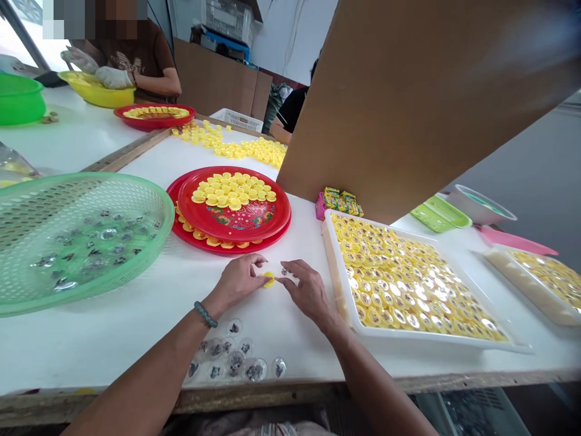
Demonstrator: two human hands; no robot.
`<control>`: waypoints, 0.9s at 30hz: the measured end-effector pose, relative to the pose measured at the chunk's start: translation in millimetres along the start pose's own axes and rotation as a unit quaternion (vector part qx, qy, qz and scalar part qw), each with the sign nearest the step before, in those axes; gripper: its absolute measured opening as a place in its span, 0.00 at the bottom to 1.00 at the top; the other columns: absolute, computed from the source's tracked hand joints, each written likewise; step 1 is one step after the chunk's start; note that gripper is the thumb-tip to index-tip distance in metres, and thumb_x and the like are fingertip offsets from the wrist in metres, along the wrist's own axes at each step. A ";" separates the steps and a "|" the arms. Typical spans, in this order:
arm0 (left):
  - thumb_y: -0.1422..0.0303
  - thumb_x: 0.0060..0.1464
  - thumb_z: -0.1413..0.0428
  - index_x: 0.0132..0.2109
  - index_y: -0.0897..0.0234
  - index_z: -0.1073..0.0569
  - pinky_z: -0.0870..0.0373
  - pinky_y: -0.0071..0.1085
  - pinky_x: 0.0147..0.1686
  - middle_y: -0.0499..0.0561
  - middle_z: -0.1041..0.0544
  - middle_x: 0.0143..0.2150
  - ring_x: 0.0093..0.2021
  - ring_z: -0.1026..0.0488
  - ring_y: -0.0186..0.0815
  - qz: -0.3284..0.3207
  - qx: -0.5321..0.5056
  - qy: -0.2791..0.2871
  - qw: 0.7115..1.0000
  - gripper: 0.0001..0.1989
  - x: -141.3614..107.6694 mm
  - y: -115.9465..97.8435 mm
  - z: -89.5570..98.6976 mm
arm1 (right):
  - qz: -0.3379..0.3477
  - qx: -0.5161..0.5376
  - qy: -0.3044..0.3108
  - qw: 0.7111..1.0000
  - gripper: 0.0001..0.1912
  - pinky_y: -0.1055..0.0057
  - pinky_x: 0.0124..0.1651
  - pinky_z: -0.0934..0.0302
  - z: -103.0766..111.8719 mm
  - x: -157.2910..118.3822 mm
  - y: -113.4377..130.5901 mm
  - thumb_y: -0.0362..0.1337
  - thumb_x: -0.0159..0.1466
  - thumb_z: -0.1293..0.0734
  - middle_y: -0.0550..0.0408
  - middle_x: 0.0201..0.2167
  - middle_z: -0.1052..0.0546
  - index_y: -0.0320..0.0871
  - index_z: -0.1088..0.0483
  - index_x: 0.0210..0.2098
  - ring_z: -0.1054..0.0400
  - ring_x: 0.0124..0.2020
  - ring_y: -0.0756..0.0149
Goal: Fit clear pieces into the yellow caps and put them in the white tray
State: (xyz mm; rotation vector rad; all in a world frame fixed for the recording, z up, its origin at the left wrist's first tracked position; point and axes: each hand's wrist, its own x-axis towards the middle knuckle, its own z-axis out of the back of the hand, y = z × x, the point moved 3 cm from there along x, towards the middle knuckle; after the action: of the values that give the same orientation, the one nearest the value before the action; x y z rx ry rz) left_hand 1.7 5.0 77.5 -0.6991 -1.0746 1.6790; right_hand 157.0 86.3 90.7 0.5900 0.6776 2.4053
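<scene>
Between my two hands, low over the white table, is a small yellow cup (268, 279). My left hand (240, 280) pinches it by its left side with thumb and finger. My right hand (305, 284) has its thumb tip close to the cup's right side and a small clear disc (284, 271) with a dark print by its fingers; whether it grips the disc is unclear. Several clear printed discs (235, 363) lie on the table nearer to me. Beyond my hands, stacked red trays (231, 227) carry many yellow cups (233, 189).
On the left stands a green mesh basket (154, 200) with printed discs. A white tray (338, 278) of filled yellow cups is at right, below a leaning brown board (385, 103). A gloved person (154, 66) works over a yellow basin (100, 94) at the far left.
</scene>
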 end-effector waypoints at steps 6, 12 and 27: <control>0.74 0.45 0.47 0.37 0.63 0.25 0.38 0.27 0.28 0.50 0.25 0.33 0.28 0.32 0.32 -0.069 0.121 0.067 0.988 0.11 5.5 9.8 -16.9 | 0.025 0.000 0.061 0.998 0.17 0.71 0.39 0.37 -5.3 2.7 -10.5 0.29 0.58 0.34 0.51 0.42 0.26 0.44 0.30 0.47 0.32 0.37 0.66; 0.76 0.45 0.51 0.35 0.63 0.23 0.35 0.27 0.35 0.51 0.23 0.35 0.34 0.28 0.34 -0.072 0.074 0.069 0.992 0.13 13.0 12.0 -18.8 | 0.049 -0.031 0.104 0.993 0.19 0.72 0.40 0.39 -13.7 5.9 -5.5 0.25 0.57 0.35 0.53 0.38 0.25 0.47 0.29 0.46 0.31 0.37 0.66; 0.72 0.43 0.46 0.34 0.63 0.23 0.35 0.26 0.29 0.49 0.23 0.29 0.28 0.29 0.33 -0.032 0.040 0.076 0.996 0.10 5.6 10.9 -20.1 | 0.011 -0.057 0.088 0.994 0.14 0.75 0.34 0.40 -16.3 2.9 -11.2 0.31 0.56 0.32 0.53 0.33 0.24 0.46 0.27 0.42 0.31 0.30 0.67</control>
State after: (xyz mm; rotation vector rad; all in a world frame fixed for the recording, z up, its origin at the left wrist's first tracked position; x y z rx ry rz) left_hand 11.8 15.5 59.1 -0.7219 -0.9093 1.5779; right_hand 150.4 90.7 72.4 0.3440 0.6035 2.5178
